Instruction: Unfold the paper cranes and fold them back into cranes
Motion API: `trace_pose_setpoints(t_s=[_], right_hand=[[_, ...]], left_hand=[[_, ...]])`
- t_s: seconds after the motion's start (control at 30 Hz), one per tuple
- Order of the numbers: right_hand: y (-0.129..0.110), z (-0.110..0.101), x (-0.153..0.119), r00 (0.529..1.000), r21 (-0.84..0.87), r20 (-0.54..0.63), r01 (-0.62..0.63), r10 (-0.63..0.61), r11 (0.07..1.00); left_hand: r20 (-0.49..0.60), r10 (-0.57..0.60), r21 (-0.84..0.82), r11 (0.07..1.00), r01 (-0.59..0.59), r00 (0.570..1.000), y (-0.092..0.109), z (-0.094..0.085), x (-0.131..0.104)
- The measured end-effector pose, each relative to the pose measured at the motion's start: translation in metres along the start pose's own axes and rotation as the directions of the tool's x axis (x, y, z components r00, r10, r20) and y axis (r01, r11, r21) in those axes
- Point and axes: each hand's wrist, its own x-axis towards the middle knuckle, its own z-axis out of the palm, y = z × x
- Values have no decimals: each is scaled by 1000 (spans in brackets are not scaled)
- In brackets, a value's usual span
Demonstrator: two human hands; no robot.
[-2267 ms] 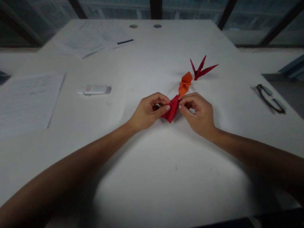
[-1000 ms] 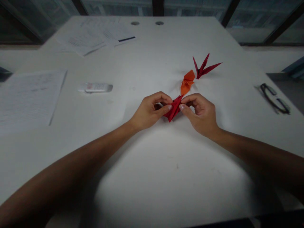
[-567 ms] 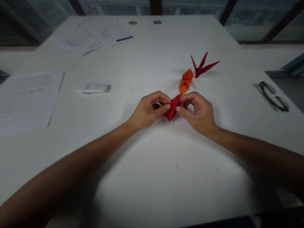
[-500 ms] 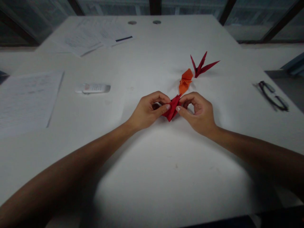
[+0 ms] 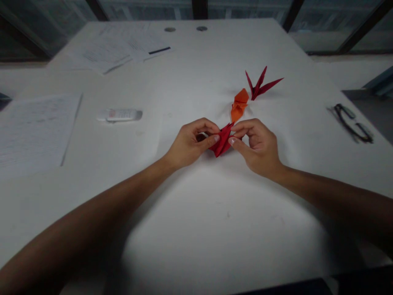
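Note:
A folded red origami crane [image 5: 222, 144] is held just above or on the white table, between my two hands. My left hand [image 5: 193, 142] pinches its left side, thumb in front and fingers behind. On the other side, my right hand [image 5: 260, 146] has thumb and forefinger curled round a red paper flap, and a little of it shows between them. Directly behind the crane lies an orange origami piece [image 5: 240, 105]. Farther back stands a dark red origami piece [image 5: 259, 87] with several pointed arms.
The white table [image 5: 196, 229] also bears a white tube [image 5: 124, 115] on the left and black-framed glasses [image 5: 353, 123] at the right. Printed sheets [image 5: 33, 127] lie at the far left, and more papers [image 5: 107, 51] at the back. Windows stand behind the table.
My right thumb and fingers have shifted slightly right, off the crane's middle and onto its right flap. My left hand keeps its pinch.

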Motion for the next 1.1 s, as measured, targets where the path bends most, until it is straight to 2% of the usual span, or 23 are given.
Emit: trace_pose_setpoints(t_s=[0.17,0.3,0.6,0.87,1.1], right_hand=[[5,1,1,996,114,85,-26,17,993],[8,2,1,995,140,100,-27,13,990],[6,2,1,996,15,45,-74,73,997],[1,2,2,996,-69,38,-78,81,995],[2,2,0,996,-62,-1,-92,92,994]], left_hand=[[-22,-49,-68,997,47,999,1,-1,2],[-30,-64,-149,987,59,998,-1,-5,4],[74,-92,-200,974,105,993,1,-8,4],[98,-96,-172,979,112,991,1,-9,5],[98,-95,-170,979,111,991,2,-9,4]])
